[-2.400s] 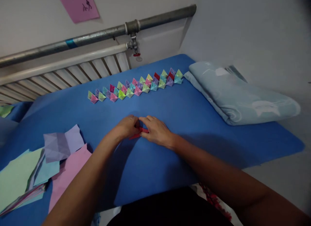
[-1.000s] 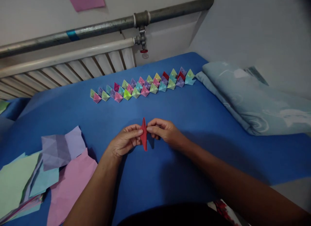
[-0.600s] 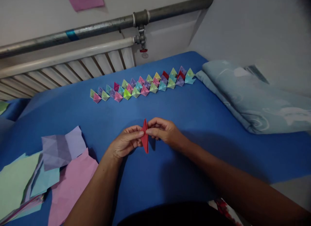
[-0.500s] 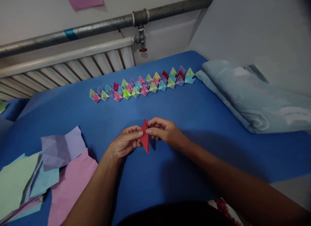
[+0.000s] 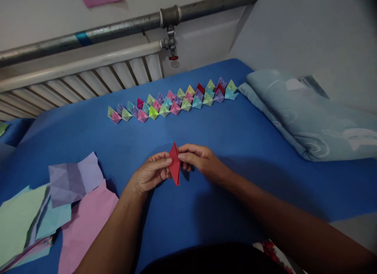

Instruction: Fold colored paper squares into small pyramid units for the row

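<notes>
Between my two hands, above the blue surface [image 5: 176,211], is a folded red paper [image 5: 174,170] in a narrow diamond shape, its long points up and down. My left hand [image 5: 153,170] pinches its left side, thumb on the front face. At the right edge, my right hand [image 5: 198,158] pinches the paper between thumb and fingers. The fingertips behind the paper are partly hidden. Beyond my hands, several folded paper boats [image 5: 175,108] in pink, green, purple, blue and red stand in close slanting rows.
Loose sheets lie at the left: a creased purple sheet [image 5: 70,183], a pink sheet [image 5: 85,227] and a pale green sheet [image 5: 20,215] on a stack. A folded light-blue blanket [image 5: 309,121] rests at the right. Behind stand a white radiator [image 5: 88,79] and a metal pipe [image 5: 123,28].
The red paper has turned slightly, showing more of its front face. My right thumb sits at its right edge, a little farther from the left thumb. The view has shifted slightly.
</notes>
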Motion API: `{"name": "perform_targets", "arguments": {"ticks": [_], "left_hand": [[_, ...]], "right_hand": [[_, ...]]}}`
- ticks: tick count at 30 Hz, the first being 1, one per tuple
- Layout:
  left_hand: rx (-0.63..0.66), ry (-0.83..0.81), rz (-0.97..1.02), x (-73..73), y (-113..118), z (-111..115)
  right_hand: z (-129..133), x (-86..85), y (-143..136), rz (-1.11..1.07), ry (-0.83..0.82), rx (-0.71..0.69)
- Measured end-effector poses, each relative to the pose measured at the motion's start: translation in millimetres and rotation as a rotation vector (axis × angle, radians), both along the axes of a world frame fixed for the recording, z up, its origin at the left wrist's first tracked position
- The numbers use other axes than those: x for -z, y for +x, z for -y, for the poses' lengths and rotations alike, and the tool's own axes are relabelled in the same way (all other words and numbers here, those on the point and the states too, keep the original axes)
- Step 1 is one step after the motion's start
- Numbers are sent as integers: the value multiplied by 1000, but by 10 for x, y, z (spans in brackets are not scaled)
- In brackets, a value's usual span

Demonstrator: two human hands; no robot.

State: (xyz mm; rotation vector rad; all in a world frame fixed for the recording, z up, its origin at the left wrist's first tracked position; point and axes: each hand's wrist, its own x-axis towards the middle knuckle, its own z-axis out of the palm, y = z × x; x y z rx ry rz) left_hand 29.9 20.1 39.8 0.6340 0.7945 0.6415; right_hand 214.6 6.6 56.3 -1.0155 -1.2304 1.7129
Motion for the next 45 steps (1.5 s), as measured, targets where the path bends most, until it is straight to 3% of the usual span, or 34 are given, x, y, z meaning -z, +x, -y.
{"name": "perform_targets", "arguments": {"ticks": [17,25,29,35,45], "left_hand": [[-64,19,-47,-36,-2,8],[-42,46,-88,-51,23,25],[-118,96,-173,-54,76,39],[-431,382,-371,-38,174,84],[-360,562,-466,-105,231,213]], "right_hand": [[-23,23,-24,83,-44,31],[-21,85,-37,133,-65,-56],[-18,105,-45,147,-57,-9],[2,142,-85,179,66,105],[10,199,-96,482,414,193]]}}
